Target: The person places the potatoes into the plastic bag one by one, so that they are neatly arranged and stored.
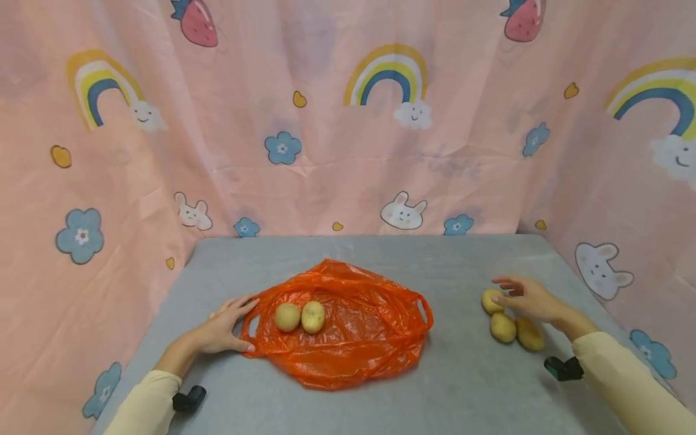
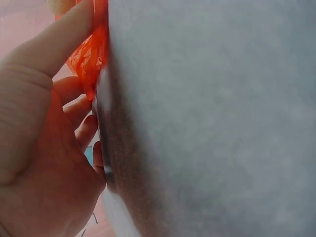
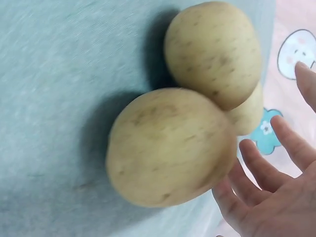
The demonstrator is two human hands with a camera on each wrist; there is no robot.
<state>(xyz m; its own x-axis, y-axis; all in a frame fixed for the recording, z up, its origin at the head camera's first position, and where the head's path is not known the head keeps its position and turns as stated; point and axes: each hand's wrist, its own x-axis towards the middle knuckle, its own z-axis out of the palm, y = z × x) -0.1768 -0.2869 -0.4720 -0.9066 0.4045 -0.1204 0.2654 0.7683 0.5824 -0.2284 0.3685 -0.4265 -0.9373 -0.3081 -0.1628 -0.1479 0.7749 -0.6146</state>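
An orange plastic bag [image 1: 348, 368] lies spread out, with two potatoes [image 1: 313, 318] side by side on its left part. My left hand [image 1: 223, 326] is at the bag's left handle, its thumb and fingers spread apart and touching the plastic. In the left wrist view, a strip of orange bag [image 2: 91, 59] shows by the left thumb and fingers. Over on the right, three potatoes [image 1: 503, 327] sit close together. My right hand [image 1: 530, 300] hovers at the farthest one, thumb and fingers apart. The right wrist view shows its fingers [image 3: 261, 168] beside the potatoes, gripping none.
A grey tabletop [image 1: 457, 374] carries everything. Pink printed curtains [image 1: 326, 181] stand along its back and both sides. A small black device [image 1: 189, 399] is on the left wrist, and another [image 1: 563, 368] on the right.
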